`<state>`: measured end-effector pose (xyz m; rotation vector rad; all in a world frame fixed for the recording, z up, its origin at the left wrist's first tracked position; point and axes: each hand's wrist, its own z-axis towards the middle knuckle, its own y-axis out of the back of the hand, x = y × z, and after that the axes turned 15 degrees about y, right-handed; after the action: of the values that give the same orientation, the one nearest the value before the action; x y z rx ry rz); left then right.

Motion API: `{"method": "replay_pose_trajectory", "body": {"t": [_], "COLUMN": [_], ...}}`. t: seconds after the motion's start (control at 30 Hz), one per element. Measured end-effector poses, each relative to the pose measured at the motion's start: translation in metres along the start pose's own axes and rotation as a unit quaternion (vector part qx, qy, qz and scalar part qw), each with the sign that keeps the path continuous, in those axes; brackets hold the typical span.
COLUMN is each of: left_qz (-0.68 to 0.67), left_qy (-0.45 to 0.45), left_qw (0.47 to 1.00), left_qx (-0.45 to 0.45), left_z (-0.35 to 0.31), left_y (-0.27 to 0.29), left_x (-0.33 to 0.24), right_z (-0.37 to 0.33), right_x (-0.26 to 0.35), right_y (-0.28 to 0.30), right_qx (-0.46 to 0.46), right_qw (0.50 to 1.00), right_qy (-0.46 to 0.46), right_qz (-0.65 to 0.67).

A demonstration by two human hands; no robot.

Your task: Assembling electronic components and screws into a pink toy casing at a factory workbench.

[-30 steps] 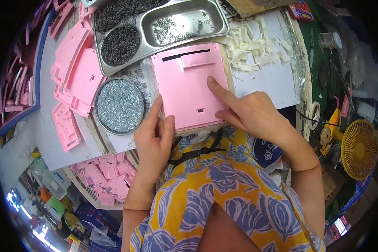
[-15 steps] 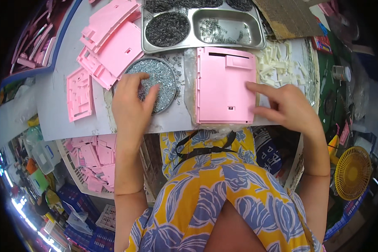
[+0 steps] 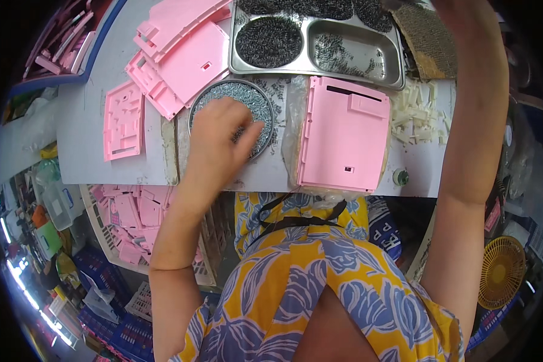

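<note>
My left hand (image 3: 223, 130) is over a round metal tin (image 3: 272, 114) filled with small silvery screws (image 3: 256, 105). Its fingers curl down among the screws, and the fingertips and anything in them are hidden. To the right, a pink plastic casing (image 3: 344, 139) with a slot and a small square opening lies on a plastic-wrapped pad, touched by neither hand. My right arm stretches far forward past the casing, so my right hand (image 3: 461, 12) sits at the top edge, dark and cut off, its fingers out of sight.
A steel compartment tray (image 3: 320, 71) of dark springs stands behind the casing, beside brown cardboard (image 3: 425, 39). White plastic pieces (image 3: 419, 111) and a small green-topped item (image 3: 400, 177) lie at right. Pink panels (image 3: 187, 66) are stacked at left; a crate (image 3: 208, 274) holds more below.
My right hand has left the pink casing's right edge and reached forward to the top right. My left hand has moved further over the screws, its fingers curling. The whole view has shifted slightly.
</note>
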<state>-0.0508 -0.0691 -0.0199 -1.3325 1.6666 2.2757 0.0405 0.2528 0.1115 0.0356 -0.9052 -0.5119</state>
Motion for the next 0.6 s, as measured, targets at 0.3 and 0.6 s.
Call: {"method": "replay_pose_trajectory", "body": {"t": [0.3, 0.6], "left_qz": [-0.193, -0.191], "left_qy": [-0.052, -0.046], "left_qw": [0.980, 0.981], "left_qx": [0.019, 0.011], "left_z": [-0.022, -0.027], "left_y": [-0.037, -0.037], "left_x": [-0.063, -0.065], "right_z": [-0.110, -0.118], "right_x": [0.065, 0.083], "right_y": [-0.077, -0.103], "right_qx": [-0.056, -0.123], "right_qw": [0.957, 0.974], "right_qy": [-0.004, -0.061], "right_qz": [0.285, 0.181]}}
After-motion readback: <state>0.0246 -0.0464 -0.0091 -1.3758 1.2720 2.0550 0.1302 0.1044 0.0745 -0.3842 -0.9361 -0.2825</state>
